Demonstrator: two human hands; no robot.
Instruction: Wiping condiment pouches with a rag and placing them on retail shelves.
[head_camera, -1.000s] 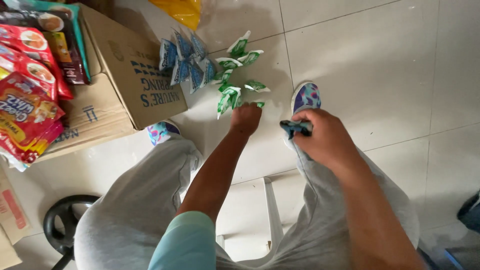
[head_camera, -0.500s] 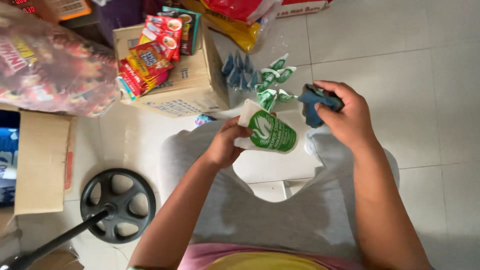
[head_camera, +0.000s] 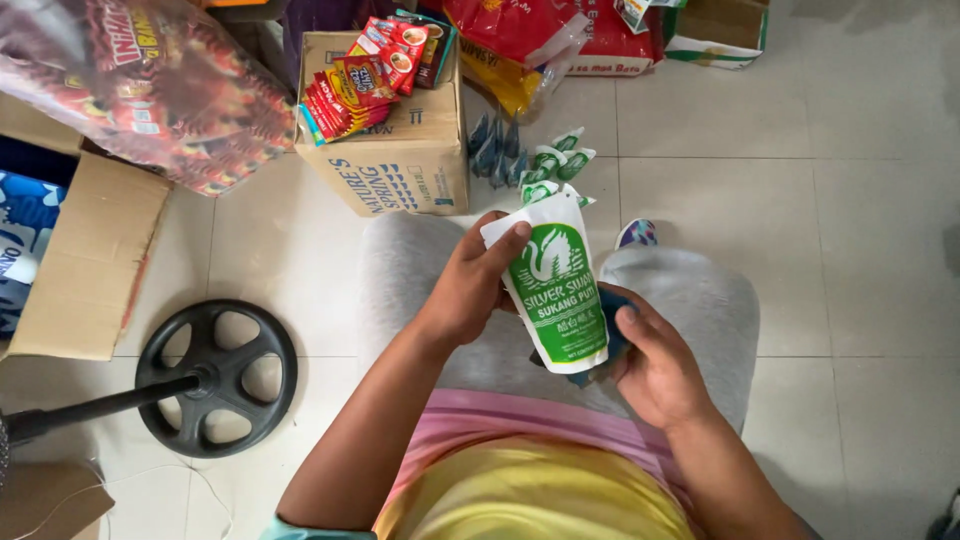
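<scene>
Head cam looking straight down at my lap, so here's the setup. My left hand (head_camera: 470, 290) has the white plastic pouch with the green label (head_camera: 555, 290) pinched near its top corner, thumb on the front face and the other fingers wrapped round behind. My right hand (head_camera: 650, 365) cups the pouch's lower end from the right, thumb pressed on its edge, and it's also curled around a dark blue packet (head_camera: 612, 335) that's mostly hidden behind the pouch, so I can't tell how firm that grip really is. The pouch sits dead centre of the frame, slightly tilted, held up over my grey-trousered knees, not touching the floor.

Top centre of the frame there's a brown cardboard box (head_camera: 400, 150) with a stack of red sachets (head_camera: 355, 80) on its lid, and just right of it a little heap of green-and-white and blue sachets (head_camera: 530, 160) on the pale tiled floor (head_camera: 800, 200). Lower left is the round black base of a stand (head_camera: 215, 378).

What worries me: my right hand is doing two jobs at once. If I shift my thumb to get a better hold on the pouch, the blue packet could slide out and drop between my knees. Also, a soft pouch like this probably sags, so pinching only the corner might let it fold over or slip.
</scene>
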